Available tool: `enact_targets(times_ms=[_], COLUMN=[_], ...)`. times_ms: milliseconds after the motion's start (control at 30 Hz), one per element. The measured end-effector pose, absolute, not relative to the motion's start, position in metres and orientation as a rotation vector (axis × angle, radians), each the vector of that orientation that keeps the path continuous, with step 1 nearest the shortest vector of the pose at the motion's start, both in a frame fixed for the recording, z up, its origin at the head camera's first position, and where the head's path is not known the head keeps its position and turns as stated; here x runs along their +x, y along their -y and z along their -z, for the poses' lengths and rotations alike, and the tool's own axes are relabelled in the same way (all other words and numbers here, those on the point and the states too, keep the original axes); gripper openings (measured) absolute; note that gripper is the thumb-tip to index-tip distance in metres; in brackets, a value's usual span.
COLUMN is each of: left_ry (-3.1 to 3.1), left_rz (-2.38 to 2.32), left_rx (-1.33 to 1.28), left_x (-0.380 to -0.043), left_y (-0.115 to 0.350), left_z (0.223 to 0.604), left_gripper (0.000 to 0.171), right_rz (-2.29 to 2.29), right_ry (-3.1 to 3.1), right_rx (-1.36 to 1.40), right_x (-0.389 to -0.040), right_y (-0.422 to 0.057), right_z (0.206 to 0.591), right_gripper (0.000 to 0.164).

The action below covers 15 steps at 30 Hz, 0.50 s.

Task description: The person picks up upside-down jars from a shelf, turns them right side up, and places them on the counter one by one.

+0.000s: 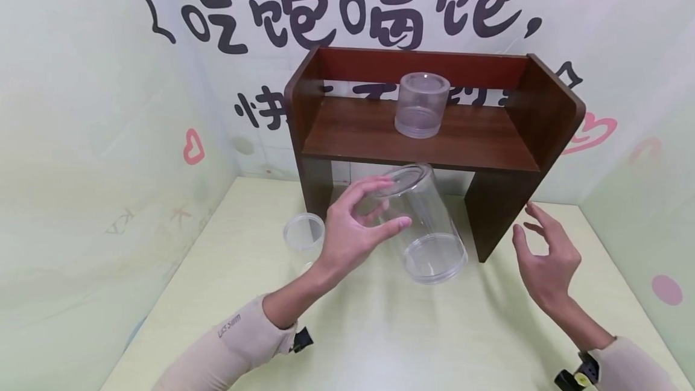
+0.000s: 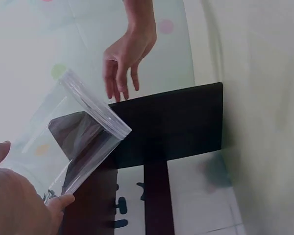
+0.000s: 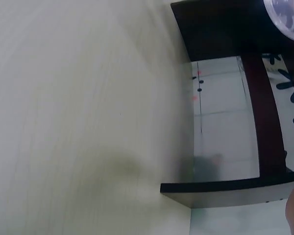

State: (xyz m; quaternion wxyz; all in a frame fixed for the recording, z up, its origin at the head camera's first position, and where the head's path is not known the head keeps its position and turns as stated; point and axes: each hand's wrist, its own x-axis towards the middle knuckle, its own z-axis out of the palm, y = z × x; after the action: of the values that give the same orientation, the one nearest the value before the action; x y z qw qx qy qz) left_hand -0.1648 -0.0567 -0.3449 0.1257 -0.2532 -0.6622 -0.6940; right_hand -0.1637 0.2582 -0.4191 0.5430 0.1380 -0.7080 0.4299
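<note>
My left hand [image 1: 350,231] grips a large clear plastic jar [image 1: 426,216] near its upper end, thumb on the near side. The jar tilts in front of the shelf, and its ribbed rim [image 2: 100,107] points away from the hand in the left wrist view. My right hand [image 1: 548,261] hangs beside the shelf's right side panel with loosely bent fingers and holds nothing. A small clear jar [image 1: 420,107] stands on the brown wooden shelf [image 1: 353,131]. Another clear jar [image 1: 304,234] is on the table, partly behind my left wrist.
The shelf's side panels [image 1: 499,210] reach down to the pale table [image 1: 369,343]. Printed wall panels [image 1: 136,95] enclose the table at the back and both sides. Under the shelf board is a gap between the panels.
</note>
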Motion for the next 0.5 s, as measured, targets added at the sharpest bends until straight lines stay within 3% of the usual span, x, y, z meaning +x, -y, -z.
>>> enact_targets(times_ms=[267,500], left_ry=[1.805,1.728], left_rz=[2.192,2.332], left_rx=[-0.638,-0.518], left_x=[-0.165,-0.161], left_y=[0.048,0.041], left_z=[0.368,0.382], left_gripper=[0.054,0.054], right_rz=[-1.050,-1.297], right_ry=[1.620,1.678], right_rx=[0.485,0.885], right_x=[-0.145,-0.133], right_y=[-0.245,-0.227], right_z=[0.415,0.419], right_gripper=[0.032,0.052])
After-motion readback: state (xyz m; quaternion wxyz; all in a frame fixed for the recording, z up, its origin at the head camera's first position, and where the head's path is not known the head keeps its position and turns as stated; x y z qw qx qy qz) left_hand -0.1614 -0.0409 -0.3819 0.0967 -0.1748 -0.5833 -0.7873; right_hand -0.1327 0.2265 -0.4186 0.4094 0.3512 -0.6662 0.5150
